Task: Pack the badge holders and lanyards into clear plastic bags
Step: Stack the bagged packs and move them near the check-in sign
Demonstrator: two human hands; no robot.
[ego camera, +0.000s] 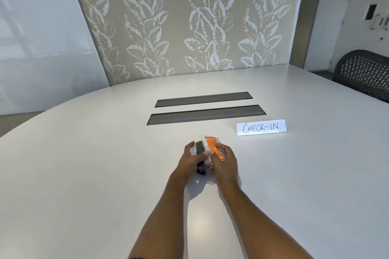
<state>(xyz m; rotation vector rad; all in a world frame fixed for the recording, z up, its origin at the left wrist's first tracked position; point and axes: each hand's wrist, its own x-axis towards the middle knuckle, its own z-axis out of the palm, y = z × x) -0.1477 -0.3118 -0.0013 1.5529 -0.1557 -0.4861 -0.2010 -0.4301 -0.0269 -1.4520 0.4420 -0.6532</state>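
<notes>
Both my hands hold a small bundle just above the white table (105,174). My left hand (190,159) grips a clear plastic bag (193,149) with something dark grey (200,147) in it, probably a badge holder. An orange lanyard (212,143), wrapped in clear plastic, is pinched in my right hand (224,159). A dark piece (201,169) shows below, between the two hands; what it is I cannot tell. The fingers hide much of the bundle.
A folded white card reading CHECK-IN (261,127) stands to the right, beyond my hands. Two long grey cable slots (206,114) lie across the table's middle. A dark mesh chair (364,73) stands at the far right edge. A leaf-patterned wall rises behind.
</notes>
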